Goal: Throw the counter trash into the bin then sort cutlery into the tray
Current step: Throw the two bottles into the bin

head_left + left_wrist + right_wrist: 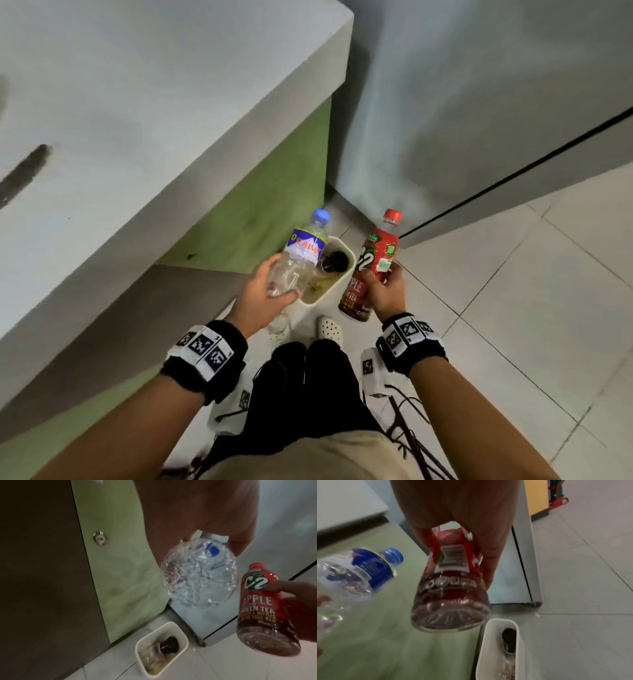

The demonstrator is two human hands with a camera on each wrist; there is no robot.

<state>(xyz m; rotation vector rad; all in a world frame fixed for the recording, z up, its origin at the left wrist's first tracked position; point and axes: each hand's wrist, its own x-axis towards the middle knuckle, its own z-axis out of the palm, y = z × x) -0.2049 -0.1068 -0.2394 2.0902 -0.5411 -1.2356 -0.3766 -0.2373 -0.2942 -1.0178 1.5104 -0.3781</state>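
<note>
Both bottles (pixel 303 255) (pixel 373 267) tilt caps-away above seemingly part-filled bin (pixel 346 248).

Clear glossy plastic bottles (pixel 301 263); matt white plastic bin (pixel 142 641).

The floor (pixel 513 291) is laid with pale square tiles divided by thin dark grout lines. A white rectangular bin (pixel 346 274) stands directly on it, set into the corner where the green cabinet front (pixel 267 212) meets a grey appliance (pixel 462 120). The bin is open-topped and holds a dark round item plus other refuse too blurred to identify. The person's two feet in white perforated clogs (pixel 329 328) also stand on the tiles, just short of the bin. To the left, the grey surface (pixel 137 102) overhangs the cabinet; a dark elongated smear or object lies on it, too blurred to tell.
</note>
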